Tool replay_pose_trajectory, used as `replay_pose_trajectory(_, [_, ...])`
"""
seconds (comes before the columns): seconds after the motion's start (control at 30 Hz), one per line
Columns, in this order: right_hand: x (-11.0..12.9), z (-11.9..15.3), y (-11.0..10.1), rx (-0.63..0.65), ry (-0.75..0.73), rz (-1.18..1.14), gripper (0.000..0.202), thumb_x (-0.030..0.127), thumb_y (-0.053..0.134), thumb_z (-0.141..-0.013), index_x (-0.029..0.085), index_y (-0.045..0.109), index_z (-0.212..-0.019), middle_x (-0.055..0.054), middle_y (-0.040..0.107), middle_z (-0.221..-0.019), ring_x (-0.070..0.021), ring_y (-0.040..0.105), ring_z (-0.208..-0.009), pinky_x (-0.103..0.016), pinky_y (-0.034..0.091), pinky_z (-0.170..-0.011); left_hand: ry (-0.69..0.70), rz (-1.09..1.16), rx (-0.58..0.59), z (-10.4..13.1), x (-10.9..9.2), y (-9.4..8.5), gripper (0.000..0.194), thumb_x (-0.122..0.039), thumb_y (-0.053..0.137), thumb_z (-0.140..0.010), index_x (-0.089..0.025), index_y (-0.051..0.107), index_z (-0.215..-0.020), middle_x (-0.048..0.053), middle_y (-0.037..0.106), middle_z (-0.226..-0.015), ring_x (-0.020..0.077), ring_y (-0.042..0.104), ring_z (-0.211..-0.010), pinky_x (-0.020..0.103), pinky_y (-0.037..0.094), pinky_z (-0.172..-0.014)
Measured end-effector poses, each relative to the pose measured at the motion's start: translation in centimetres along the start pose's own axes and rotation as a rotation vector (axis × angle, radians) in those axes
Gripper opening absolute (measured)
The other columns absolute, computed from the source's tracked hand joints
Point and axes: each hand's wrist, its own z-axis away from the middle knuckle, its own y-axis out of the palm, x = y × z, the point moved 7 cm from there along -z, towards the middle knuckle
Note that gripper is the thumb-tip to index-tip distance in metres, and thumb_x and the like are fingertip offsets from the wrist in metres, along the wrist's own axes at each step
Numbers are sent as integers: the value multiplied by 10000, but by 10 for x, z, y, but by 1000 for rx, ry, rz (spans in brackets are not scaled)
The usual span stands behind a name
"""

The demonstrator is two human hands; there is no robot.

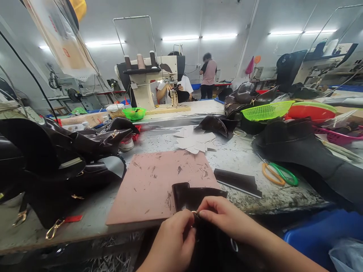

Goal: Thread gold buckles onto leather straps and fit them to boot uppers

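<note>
Dark leather piece (195,198) lies over the pink mat's (159,181) near edge. I pinch its small metal ring (194,213) between my left hand (171,241) and right hand (224,219), fingers closed tight.

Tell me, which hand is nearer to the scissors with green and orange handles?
The right hand. It is at the table's near edge, pinching a small metal ring on dark leather; the scissors lie beyond it to the right. The left hand sits farther left.
</note>
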Motion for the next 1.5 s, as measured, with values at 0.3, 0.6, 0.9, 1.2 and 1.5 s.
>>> replay_pose_trajectory(0.3, [-4, 1, 5, 10, -46, -127, 107, 151, 532, -719, 158, 615, -788, -27, 638, -787, -160, 565, -744, -256, 432, -663, 28, -25, 54, 6, -3, 1, 173, -77, 418, -743, -212, 511, -798, -37, 575, -727, 111, 510, -631, 193, 360, -590])
replay_pose_trajectory(0.6, [1, 2, 5, -51, -83, 86, 117, 251, 527, -794, 187, 625, -803, -11, 652, -752, -158, 581, -696, -245, 397, -606, -185, 415, 147, 5, 30, 15, 174, -136, 428, -732, -191, 518, -871, -33, 484, -681, 111, 487, -598, 208, 398, -525])
replay_pose_trajectory(0.9, [9, 15, 16, 69, -89, 600, 143, 152, 543, -788, 199, 516, -920, -20, 643, -809, -188, 584, -714, -250, 311, -588, -335, 740, 203, 11, 35, 31, 216, -151, 469, -633, -175, 462, -848, -62, 441, -638, 59, 447, -440, 192, 384, -442])
replay_pose_trajectory(1.2, [-6, 1, 11, 16, -3, -158, 194, 60, 617, -609, 179, 525, -731, 42, 520, -651, -114, 489, -646, -204, 355, -568, -139, 385, 168, 7, 23, 10, 238, -71, 392, -713, -205, 511, -869, -62, 440, -646, 88, 402, -600, 194, 324, -534])
replay_pose_trajectory(1.5, [-6, -7, 12, -30, -32, -99, 123, 158, 609, -692, 169, 594, -814, 22, 544, -658, -103, 459, -597, -199, 352, -528, -176, 460, 147, 7, 30, 11, 200, -99, 443, -696, -197, 462, -868, -68, 395, -625, 79, 369, -579, 184, 294, -512])
